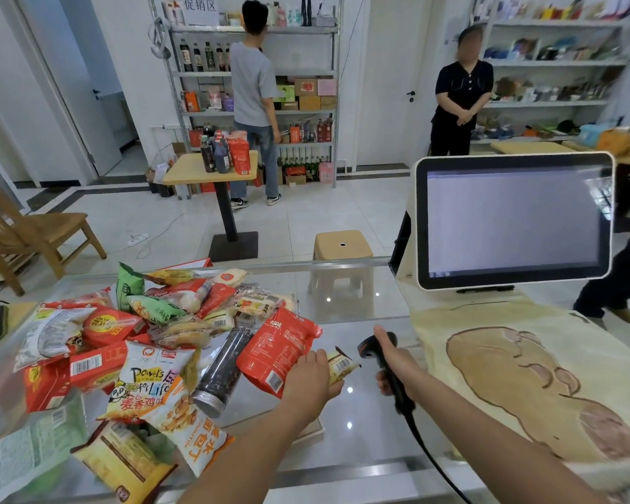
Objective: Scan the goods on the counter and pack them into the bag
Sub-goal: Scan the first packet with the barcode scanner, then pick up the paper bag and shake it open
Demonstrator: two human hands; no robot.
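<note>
While the left grip (313, 372) pinches a small yellow packet (341, 365) between curled fingers and thumb, the right grip (393, 361) is wrapped around the handle of a black barcode scanner (368, 349), thumb raised along its back. Both are held low over a glass desk (350, 311), near its middle.

The packet's long axis runs from the left palm out to the right. Its free end carries a printed barcode and sticks out past the fingers toward the scanner. The scanner's head sits just beside that end, a little farther from the viewer, and is turned left toward the packet. The two are close but apart. The scan likely depends on turning the barcode face squarely to the scanner's head.

Near the right grip, on its right, a cream cloth bag (488, 321) with a brown drawing lies flat on the desk. Its mouth is not visible, and whether it holds anything cannot be told. The right grip is nearer the bag, but the packet is in the left, so packing probably means reaching across.

On the left lies a heap of goods (161, 340): snack packets, red boxes, a red pouch (273, 352) just beside the left grip, and a dark jar (222, 369) on its side.
</note>
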